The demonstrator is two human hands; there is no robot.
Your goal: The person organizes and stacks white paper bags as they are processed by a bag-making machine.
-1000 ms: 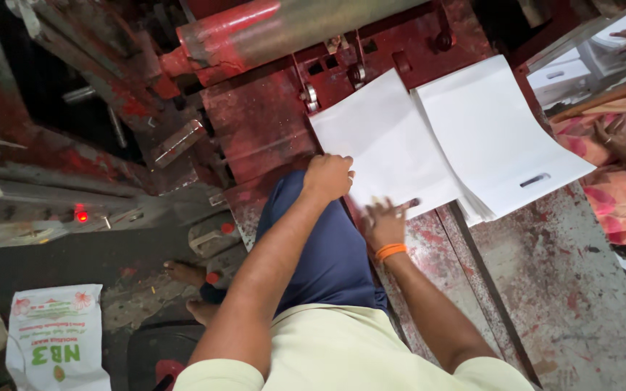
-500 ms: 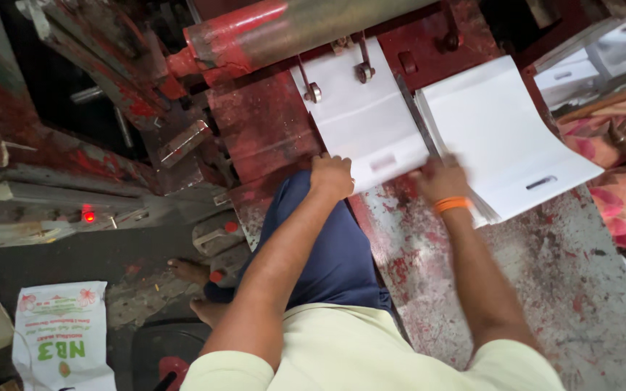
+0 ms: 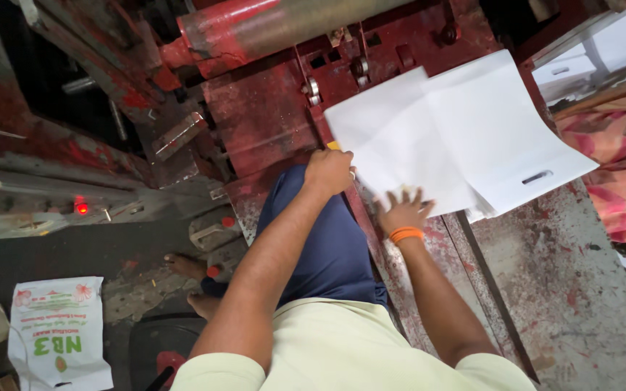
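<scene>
My left hand [image 3: 329, 171] is closed on the near left corner of a white bag sheet [image 3: 393, 152] lying on the red-stained machine table [image 3: 545, 289]. My right hand [image 3: 402, 210], with an orange band on the wrist, rests spread flat on the sheet's near edge. Right of it lies a stack of white bags [image 3: 505, 134] with a cut-out handle slot. The sheet overlaps the stack's left side.
A red-smeared roller [image 3: 284, 25] spans the machine top, with clamps [image 3: 313, 90] below it. More white bags [image 3: 617, 43] sit on a rack at the top right. A patterned cloth [image 3: 617, 174] lies right. A printed sack [image 3: 59, 333] lies on the floor, left.
My right hand came back left from the stack to the near edge of the sheet. A sheet now lies over the stack's left side. My left hand stayed put.
</scene>
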